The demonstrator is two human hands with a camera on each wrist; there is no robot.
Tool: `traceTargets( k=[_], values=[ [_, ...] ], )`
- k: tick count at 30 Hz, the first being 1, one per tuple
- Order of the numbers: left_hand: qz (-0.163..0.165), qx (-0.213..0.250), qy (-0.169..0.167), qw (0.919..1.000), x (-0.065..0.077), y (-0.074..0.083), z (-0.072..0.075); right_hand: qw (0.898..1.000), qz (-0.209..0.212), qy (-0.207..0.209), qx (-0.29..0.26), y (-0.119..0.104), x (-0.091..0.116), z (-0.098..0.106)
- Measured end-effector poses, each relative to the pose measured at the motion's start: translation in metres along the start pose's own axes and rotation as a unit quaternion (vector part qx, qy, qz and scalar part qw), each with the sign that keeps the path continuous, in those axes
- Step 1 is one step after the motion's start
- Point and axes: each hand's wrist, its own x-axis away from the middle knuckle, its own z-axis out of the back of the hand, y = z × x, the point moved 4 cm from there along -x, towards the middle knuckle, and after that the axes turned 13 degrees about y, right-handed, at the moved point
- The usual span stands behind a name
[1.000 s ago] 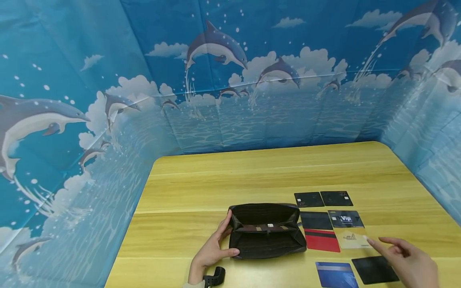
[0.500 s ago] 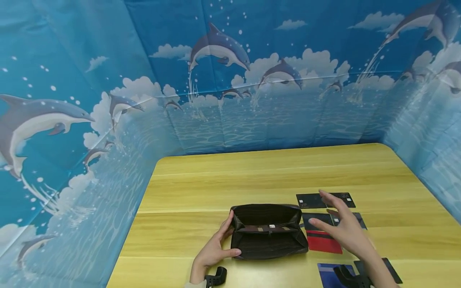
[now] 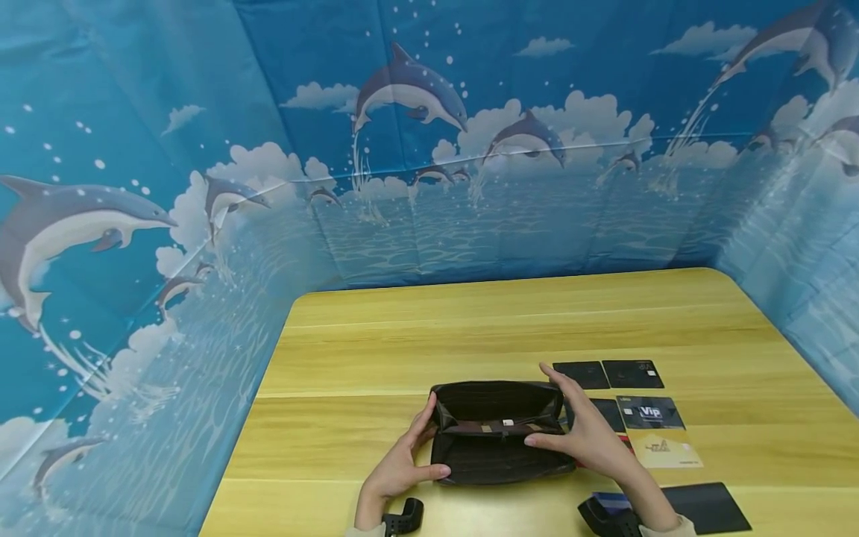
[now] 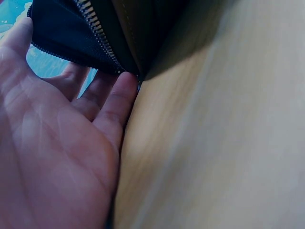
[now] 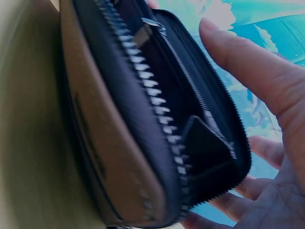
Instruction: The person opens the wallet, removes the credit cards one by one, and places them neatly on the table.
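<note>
A black zip-around wallet (image 3: 496, 464) lies unzipped and spread on the table, its inner pockets facing up. My left hand (image 3: 401, 456) holds its left end, thumb at the near edge and index finger at the far corner. Several fingertips of that hand (image 4: 57, 129) touch the wallet by its zip teeth. Around the right end is my right hand (image 3: 593, 438), thumb and fingers spread. In the right wrist view its thumb (image 5: 252, 62) stands clear of the wallet (image 5: 119, 129), while the other fingers are beside and behind the end, partly hidden.
Two black cards (image 3: 634, 374) lie behind the right hand. A Vip card (image 3: 654, 415) above a yellow card (image 3: 664, 449) lies to its right. A black card (image 3: 708, 507) and a partly covered blue card (image 3: 609, 501) are nearer. Dolphin-print cloth (image 3: 470, 216) surrounds the wooden table (image 3: 376, 335).
My right hand has moved left from over the cards at the right to the wallet's right end, with its fingers spreading. The left hand has kept its place on the wallet.
</note>
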Motion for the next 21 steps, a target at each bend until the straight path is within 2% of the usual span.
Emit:
traceTargets(
  k=[8,16,21],
  values=[
    [0.007,-0.004,0.000,1.0000,0.000,0.001,0.000,1.000,-0.001,0.013,0.014,0.005,0.001,-0.007],
    [0.010,0.009,-0.009,0.9999,0.001,0.027,-0.002,0.999,0.020,0.041,0.013,0.007,0.001,-0.009],
    [0.027,0.018,-0.007,0.9994,0.001,0.029,-0.003,0.997,0.034,0.066,0.002,0.008,0.000,-0.010]
  ],
)
